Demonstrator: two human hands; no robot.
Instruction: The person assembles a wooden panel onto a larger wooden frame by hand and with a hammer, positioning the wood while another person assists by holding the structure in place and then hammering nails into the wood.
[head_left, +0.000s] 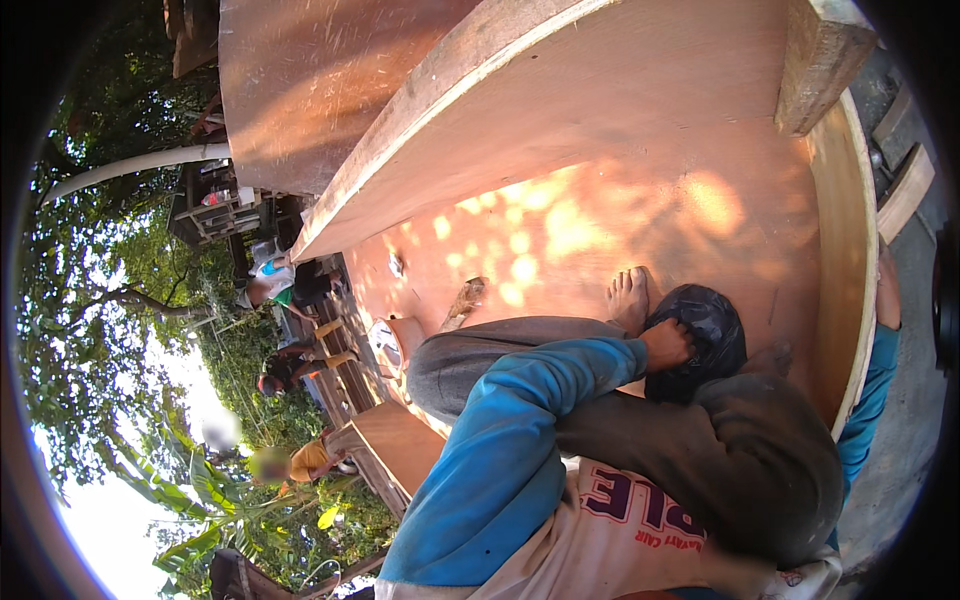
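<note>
My left hand (668, 347) comes from a blue sleeve across my bent legs. Its fingers are curled on a crumpled black plastic bag (712, 325), which rests on the reddish wooden panel (560, 250) beside my bare foot (628, 298). What is inside the bag does not show. At the far right, my right hand (887, 288) is beyond the pale edge of a curved wooden side board (848, 240). The board and the frame's edge hide most of that hand, so its fingers cannot be made out.
A long curved board (520, 110) rises ahead, with a wooden block (825, 65) at its right end. A brown piece of wood (465, 302) and a pail (398, 340) are to the left. Several people, one in a yellow shirt (310, 460), are farther off among trees.
</note>
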